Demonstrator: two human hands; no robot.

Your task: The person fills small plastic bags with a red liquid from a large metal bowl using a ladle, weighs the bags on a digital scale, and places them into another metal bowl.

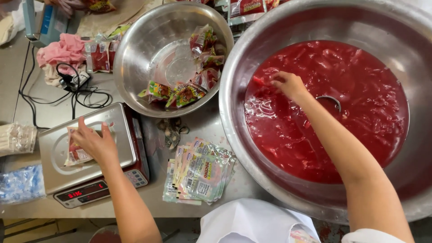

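I see deep red liquid (328, 112) filling the silver basin (252, 148) on the right. The far bowl (135, 72) is silver too, its pouches (180, 92) green, yellow and red. Far left, a pink cloth (63, 51); the scale (90, 153) shows red digits.

Bare hands and forearms, white work clothing, seen from above.

Left hand (92, 143), far left of the large steel basin (405, 27), bare, with short nails, one catching a pale pink glint. Right hand (288, 84), inside the basin's rim, likewise bare. Both forearms uncovered along their whole visible length. Short white sleeve (373, 236) just below the basin's near rim, only its plain rounded hem showing. White garment front (252, 222) below and left of that same rim: smooth cloth, softly folded, with a small pale printed patch at its lower right edge, too blurred to make out.
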